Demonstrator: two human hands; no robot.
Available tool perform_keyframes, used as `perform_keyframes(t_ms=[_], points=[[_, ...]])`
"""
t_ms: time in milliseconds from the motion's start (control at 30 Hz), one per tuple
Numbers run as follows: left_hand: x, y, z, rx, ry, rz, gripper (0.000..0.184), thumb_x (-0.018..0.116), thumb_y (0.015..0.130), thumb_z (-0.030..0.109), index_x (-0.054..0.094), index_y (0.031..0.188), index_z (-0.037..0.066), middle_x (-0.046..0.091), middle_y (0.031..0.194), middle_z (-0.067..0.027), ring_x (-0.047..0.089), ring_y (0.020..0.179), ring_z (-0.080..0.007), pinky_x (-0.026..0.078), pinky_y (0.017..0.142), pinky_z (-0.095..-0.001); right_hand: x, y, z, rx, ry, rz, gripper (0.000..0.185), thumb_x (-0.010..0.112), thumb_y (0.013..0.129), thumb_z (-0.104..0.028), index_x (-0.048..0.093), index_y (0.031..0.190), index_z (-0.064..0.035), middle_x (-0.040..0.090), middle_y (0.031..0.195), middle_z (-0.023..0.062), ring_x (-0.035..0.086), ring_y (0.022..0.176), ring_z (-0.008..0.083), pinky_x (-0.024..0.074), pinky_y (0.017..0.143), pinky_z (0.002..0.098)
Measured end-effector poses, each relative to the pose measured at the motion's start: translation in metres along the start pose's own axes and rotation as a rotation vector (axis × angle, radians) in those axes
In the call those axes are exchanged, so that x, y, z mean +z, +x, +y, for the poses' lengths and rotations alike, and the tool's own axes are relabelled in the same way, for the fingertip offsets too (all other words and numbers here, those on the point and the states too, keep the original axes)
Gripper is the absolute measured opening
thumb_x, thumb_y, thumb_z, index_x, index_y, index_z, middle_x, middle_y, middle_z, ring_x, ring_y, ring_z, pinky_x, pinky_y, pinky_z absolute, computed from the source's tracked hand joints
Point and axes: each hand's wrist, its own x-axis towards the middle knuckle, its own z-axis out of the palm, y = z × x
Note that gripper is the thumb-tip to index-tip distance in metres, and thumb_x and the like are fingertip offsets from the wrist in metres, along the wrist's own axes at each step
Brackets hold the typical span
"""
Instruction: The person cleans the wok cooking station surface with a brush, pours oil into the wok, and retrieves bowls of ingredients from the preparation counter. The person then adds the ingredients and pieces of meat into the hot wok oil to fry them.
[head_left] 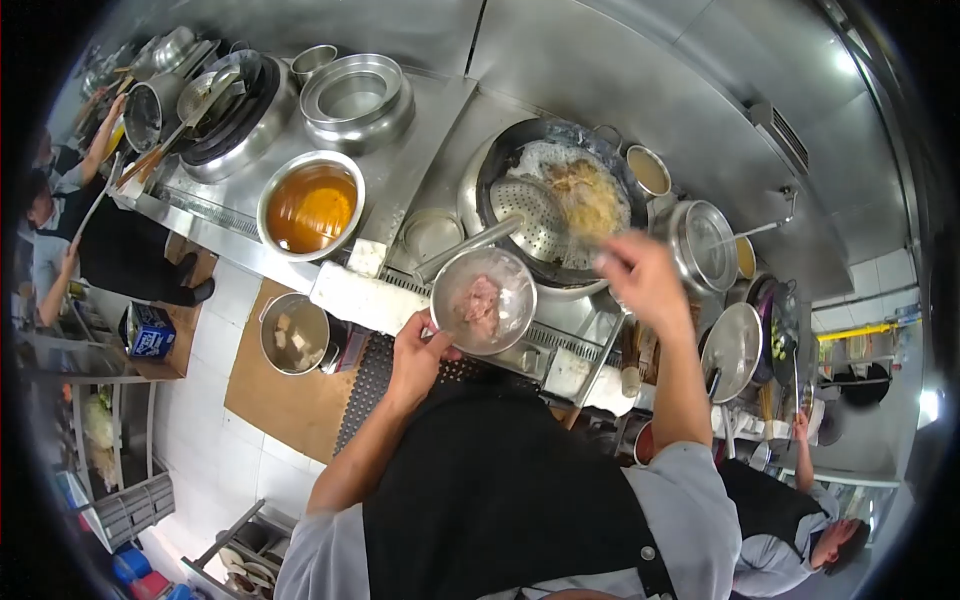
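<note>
My left hand (422,350) grips the rim of a steel bowl (521,290), which is tilted toward me. Inside lies a small pile of raw pinkish meat (480,306). My right hand (640,272) hovers over the near right edge of a large wok (497,165), its fingers smeared by motion, so I cannot tell whether they hold anything. Bubbling oil fills the wok, with pale golden frying pieces (588,200) in it. A perforated strainer ladle (528,212) rests in the wok, its handle reaching out over the counter edge behind the bowl.
A pot of amber liquid (312,208) stands left of the wok. On the floor side sits a pot with pale chunks (295,335). White folded cloths (370,300) line the counter edge. Lidded pots (705,245) stand at right. Co-workers (790,510) work on both sides.
</note>
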Motion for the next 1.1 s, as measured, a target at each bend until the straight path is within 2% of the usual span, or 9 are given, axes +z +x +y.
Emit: perform_keyframes(t_ms=[67,233,300,333,533,633,700,933,1100], points=[[-0.001,0.005,0.001,0.102,0.061,-0.086,0.014,0.065,0.094,0.0,0.051,0.094,0.003,0.069,0.095,-0.0129,0.069,0.072,-0.0184,0.06,0.065,-0.0294,0.023,-0.035,-0.036,0.022,-0.148,-0.153,0.027,0.071,0.09,-0.02,0.074,0.111,-0.0022,0.071,0.101,0.0191,0.07,0.094,0.0364,0.0543,0.083,0.0447],[0.009,0.013,-0.003,0.256,0.123,-0.218,0.019,0.062,0.093,-0.007,0.047,0.091,0.003,0.063,0.118,-0.0139,0.069,0.075,-0.0164,0.06,0.065,-0.0282,0.069,-0.072,-0.043,0.105,-0.32,-0.047,0.021,0.066,0.092,-0.021,0.073,0.104,-0.006,0.07,0.103,0.0167,0.07,0.09,0.0392,0.0572,0.079,0.0505],[0.011,0.018,-0.009,0.363,0.213,-0.304,0.021,0.059,0.088,-0.014,0.044,0.091,0.001,0.047,0.152,-0.023,0.07,0.077,-0.0161,0.061,0.059,-0.0288,0.078,-0.079,-0.033,0.153,-0.336,-0.099,0.018,0.067,0.09,-0.021,0.074,0.098,-0.0059,0.071,0.098,0.0168,0.07,0.09,0.0388,0.0567,0.078,0.051],[0.013,0.021,-0.01,0.367,0.209,-0.311,0.021,0.059,0.088,-0.014,0.044,0.091,0.001,0.047,0.152,-0.023,0.07,0.077,-0.0161,0.061,0.059,-0.0288,0.073,-0.081,-0.032,0.156,-0.342,-0.094,0.018,0.067,0.09,-0.021,0.074,0.098,-0.0059,0.071,0.098,0.0168,0.07,0.09,0.0388,0.0567,0.078,0.051],[0.019,0.03,-0.02,0.11,0.062,-0.21,0.02,0.063,0.091,-0.008,0.045,0.091,0.001,0.063,0.127,-0.0219,0.071,0.075,-0.0189,0.06,0.058,-0.0299,0.031,-0.073,-0.013,0.1,-0.169,-0.021,0.02,0.071,0.087,-0.017,0.077,0.101,-0.0051,0.072,0.093,0.0174,0.071,0.088,0.0367,0.0553,0.079,0.0463],[0.017,0.033,-0.024,0.049,0.059,-0.136,0.019,0.065,0.093,-0.004,0.046,0.091,0.002,0.068,0.104,-0.0175,0.071,0.071,-0.0195,0.059,0.058,-0.0295,0.015,-0.044,0.022,0.148,-0.044,0.245,0.022,0.073,0.087,-0.012,0.077,0.105,-0.0007,0.074,0.09,0.0172,0.07,0.079,0.0292,0.0528,0.074,0.038],[0.011,0.031,-0.029,-0.004,0.013,-0.074,0.018,0.064,0.093,-0.003,0.048,0.092,0.003,0.067,0.094,-0.0137,0.069,0.067,-0.0194,0.059,0.06,-0.0295,0.008,-0.016,0.052,0.241,-0.098,0.244,0.022,0.073,0.087,-0.017,0.078,0.104,-0.0039,0.073,0.094,0.0175,0.071,0.085,0.0363,0.0549,0.077,0.0421],[0.0,0.014,-0.039,-0.038,-0.04,0.037,0.016,0.064,0.092,-0.005,0.05,0.094,0.002,0.066,0.096,-0.0135,0.069,0.071,-0.019,0.061,0.062,-0.0303,0.073,0.111,0.193,0.308,-0.397,0.015,0.024,0.065,0.09,-0.021,0.078,0.101,-0.0044,0.074,0.097,0.0207,0.07,0.091,0.0425,0.0541,0.083,0.049],[-0.001,0.011,-0.036,-0.044,-0.038,0.026,0.016,0.066,0.092,-0.004,0.051,0.092,0.002,0.066,0.094,-0.0118,0.069,0.075,-0.0186,0.062,0.064,-0.0313,0.05,0.152,0.165,0.294,-0.268,0.171,0.027,0.066,0.09,-0.022,0.076,0.107,-0.0033,0.074,0.098,0.0226,0.071,0.093,0.0412,0.0545,0.084,0.0491]])
